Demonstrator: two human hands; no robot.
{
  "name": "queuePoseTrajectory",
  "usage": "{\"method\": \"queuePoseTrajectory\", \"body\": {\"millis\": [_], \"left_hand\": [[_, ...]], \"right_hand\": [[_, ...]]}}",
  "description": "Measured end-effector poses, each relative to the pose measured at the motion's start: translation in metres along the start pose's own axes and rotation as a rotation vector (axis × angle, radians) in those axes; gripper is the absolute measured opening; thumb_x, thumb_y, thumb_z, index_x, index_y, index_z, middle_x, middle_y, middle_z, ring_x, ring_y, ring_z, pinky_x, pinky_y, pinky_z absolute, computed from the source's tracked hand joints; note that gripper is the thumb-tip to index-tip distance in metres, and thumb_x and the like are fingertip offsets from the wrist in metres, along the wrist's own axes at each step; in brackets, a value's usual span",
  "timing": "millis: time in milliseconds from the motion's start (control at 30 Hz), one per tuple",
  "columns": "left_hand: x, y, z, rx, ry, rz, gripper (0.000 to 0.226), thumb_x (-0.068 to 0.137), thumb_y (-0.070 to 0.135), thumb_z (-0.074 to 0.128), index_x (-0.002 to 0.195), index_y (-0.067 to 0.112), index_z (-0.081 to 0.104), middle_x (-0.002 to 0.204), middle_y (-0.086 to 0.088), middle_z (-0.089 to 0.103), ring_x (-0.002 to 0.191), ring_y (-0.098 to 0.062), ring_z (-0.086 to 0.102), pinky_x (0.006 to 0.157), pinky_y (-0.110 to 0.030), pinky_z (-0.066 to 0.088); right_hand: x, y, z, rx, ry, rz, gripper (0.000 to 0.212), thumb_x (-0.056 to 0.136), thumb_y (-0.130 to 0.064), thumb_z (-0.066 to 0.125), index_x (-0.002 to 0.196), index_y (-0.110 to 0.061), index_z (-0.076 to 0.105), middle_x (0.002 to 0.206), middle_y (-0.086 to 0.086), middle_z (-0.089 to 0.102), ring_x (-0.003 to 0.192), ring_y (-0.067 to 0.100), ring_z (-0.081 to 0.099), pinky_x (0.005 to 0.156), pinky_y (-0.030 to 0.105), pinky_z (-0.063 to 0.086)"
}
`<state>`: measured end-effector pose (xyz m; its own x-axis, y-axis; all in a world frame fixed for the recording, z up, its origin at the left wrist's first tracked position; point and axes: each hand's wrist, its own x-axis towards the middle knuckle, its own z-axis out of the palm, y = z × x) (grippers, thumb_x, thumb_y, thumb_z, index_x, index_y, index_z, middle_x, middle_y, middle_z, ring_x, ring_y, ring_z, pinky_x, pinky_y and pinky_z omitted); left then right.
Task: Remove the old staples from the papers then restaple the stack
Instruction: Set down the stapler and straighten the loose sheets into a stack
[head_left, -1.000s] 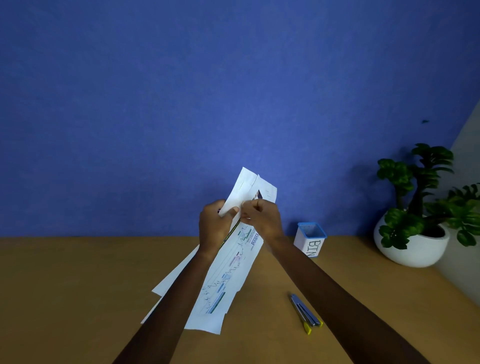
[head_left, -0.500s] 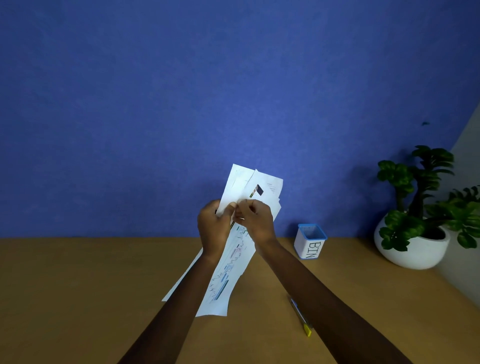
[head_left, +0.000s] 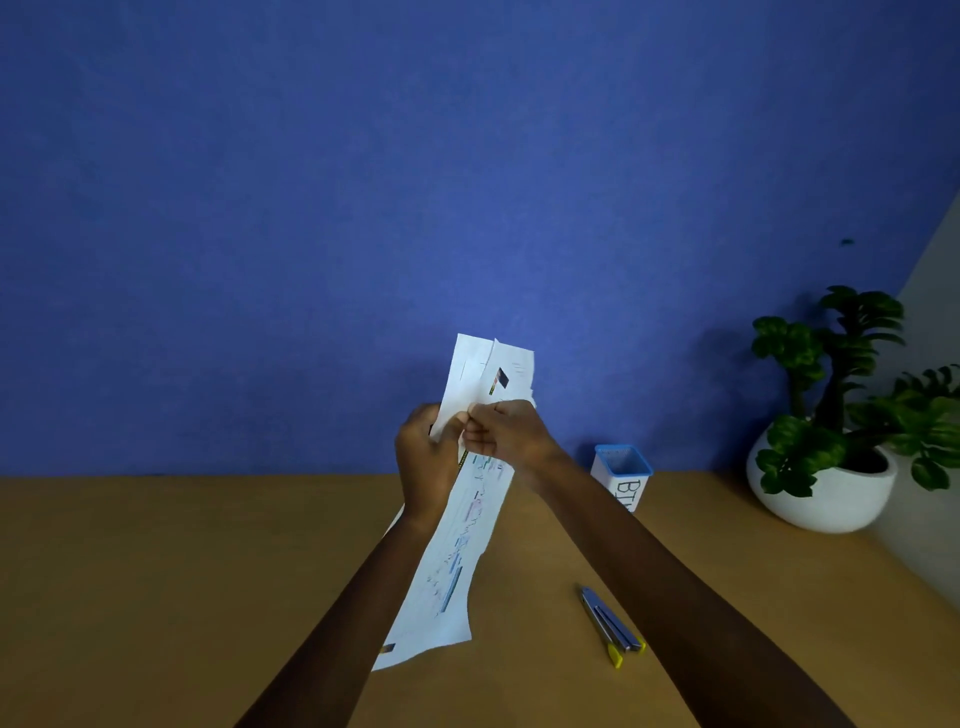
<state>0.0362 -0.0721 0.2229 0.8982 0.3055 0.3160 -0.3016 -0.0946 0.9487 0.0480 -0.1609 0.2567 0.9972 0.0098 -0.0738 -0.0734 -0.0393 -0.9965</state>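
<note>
Head cam shows the papers (head_left: 457, 545) held up off the desk (head_left: 156, 597), nearly edge-on to the camera, printed side facing right. Left hand (head_left: 426, 462) is wrapped around the stack near its upper part, and the right hand (head_left: 506, 436) is pinched in tight at the same spot, fingertips meeting the left thumb, so I'd guess it's picking at a staple there, though the staple itself is way too small to see. Thin sheets like this are going to be floppy and light and tear easily around the holes, so pinching right next to the staple seems smarter than grabbing the loose bottom end, which hangs and curls. Stapler (head_left: 613, 626) with the yellow tip lies on the desk to the right, untouched. Only readable writing is on the little white cup with the blue rim (head_left: 623, 473): "BI" and then the arm cuts it off. Print on the sheets is just coloured blur.
</note>
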Motion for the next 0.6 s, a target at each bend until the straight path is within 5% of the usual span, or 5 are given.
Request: {"method": "queuePoseTrajectory", "body": {"millis": [300,467,600], "left_hand": [[-0.003,-0.003,0.002,0.005,-0.025,0.002,0.019,0.087,0.008,0.057,0.092,-0.010,0.061,0.095,-0.028,0.066,0.089,-0.041,0.064,0.081,-0.052,0.054],[-0.003,-0.001,0.004,-0.021,0.004,-0.025,0.020,0.088,0.012,0.057,0.092,-0.007,0.063,0.095,-0.026,0.068,0.086,-0.038,0.066,0.081,-0.051,0.055],[-0.005,-0.002,0.005,-0.017,0.037,-0.030,0.022,0.090,0.017,0.055,0.097,-0.002,0.063,0.099,-0.021,0.069,0.089,-0.036,0.067,0.083,-0.052,0.055]], "right_hand": [[-0.001,-0.019,-0.017,-0.042,-0.183,0.171,0.020,0.094,-0.006,0.050,0.076,-0.002,0.058,0.067,0.004,0.063,0.060,0.010,0.062,0.054,0.014,0.055],[-0.002,-0.008,-0.016,0.027,-0.065,0.096,0.027,0.089,-0.007,0.059,0.108,0.012,0.060,0.078,0.011,0.064,0.066,0.016,0.062,0.078,0.030,0.056],[-0.004,0.001,-0.007,-0.035,0.040,0.016,0.017,0.086,-0.012,0.065,0.087,0.004,0.067,0.094,0.020,0.069,0.061,0.013,0.062,0.059,0.016,0.055]]}}
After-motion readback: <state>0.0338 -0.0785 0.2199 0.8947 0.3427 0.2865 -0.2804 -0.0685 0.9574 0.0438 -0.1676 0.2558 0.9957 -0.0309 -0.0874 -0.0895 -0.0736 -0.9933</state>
